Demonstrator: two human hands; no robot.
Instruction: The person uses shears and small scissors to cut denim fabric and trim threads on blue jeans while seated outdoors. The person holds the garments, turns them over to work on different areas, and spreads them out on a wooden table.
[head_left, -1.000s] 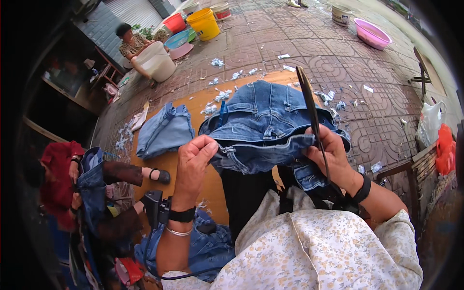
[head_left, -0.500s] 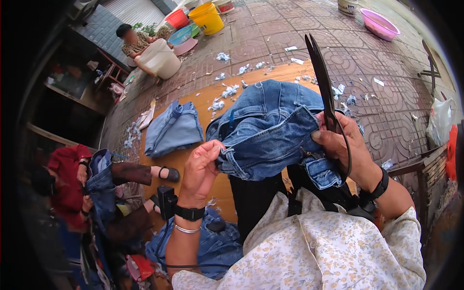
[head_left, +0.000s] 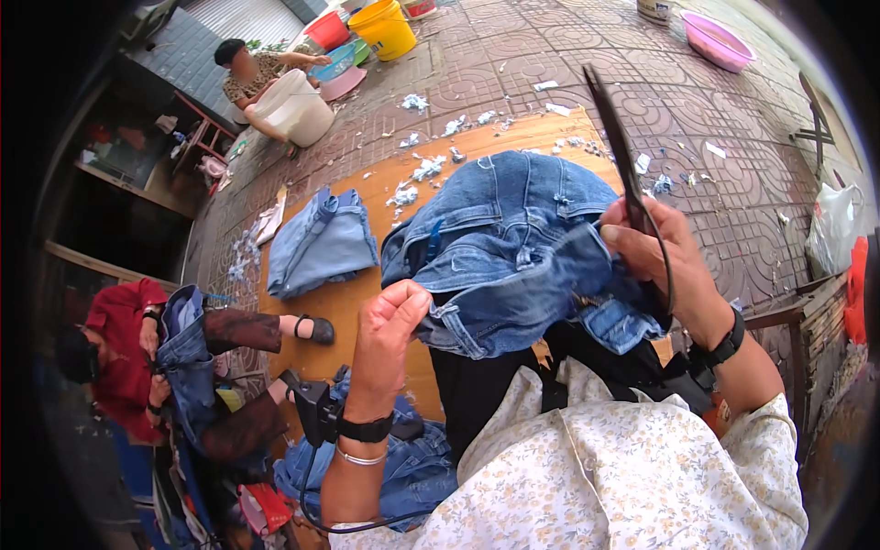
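Head view: jeans lie over lap; waistband just dipped. Left hand pinches its edge; right hand grips scissors, blades up: likely repositioning, not cutting.

**Two Raised Hands, Both Gripping**

Through the head camera I watch my left hand closed in a pinch, its left thumb up against the bent index finger. The left forearm rises almost straight from the lower edge, and the left wrist stays nearly in line with it. My right hand sits higher, well apart from the left, its fingers bent in a grip and its right thumb pointing left. The right forearm slants up and inward from the lower right to the right wrist.
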